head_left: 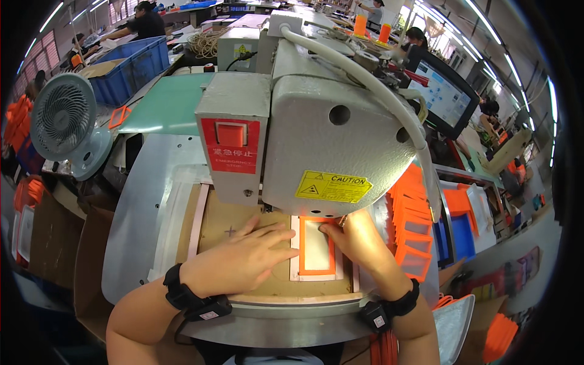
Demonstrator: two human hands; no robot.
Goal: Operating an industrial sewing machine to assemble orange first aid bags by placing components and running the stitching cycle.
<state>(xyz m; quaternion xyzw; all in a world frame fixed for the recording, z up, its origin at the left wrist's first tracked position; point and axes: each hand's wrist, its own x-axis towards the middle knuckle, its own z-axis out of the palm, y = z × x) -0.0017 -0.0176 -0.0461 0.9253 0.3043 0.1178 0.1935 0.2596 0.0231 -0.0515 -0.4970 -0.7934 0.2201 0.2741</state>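
Observation:
An orange-bordered rectangular panel [317, 250] with a pale centre lies in a white-edged slot on a tan template board [243, 292] beneath the machine head. My left hand [243, 258] rests flat over the board, fingers stretched toward the slot's left edge and holding nothing. At the panel's upper right, my right hand [356, 240] touches its border with the thumb; the other fingers are mostly hidden under the head. Just above both hands hangs the grey head of an industrial sewing machine [334, 134]; its needle area is largely hidden.
A red stop switch [232, 135] is on the grey box left of the head. Orange-bordered mesh pieces [410, 213] lie stacked to the right. A fan [67, 121] and blue crate [131, 70] stand left, a monitor [441, 91] right. Other people work farther back.

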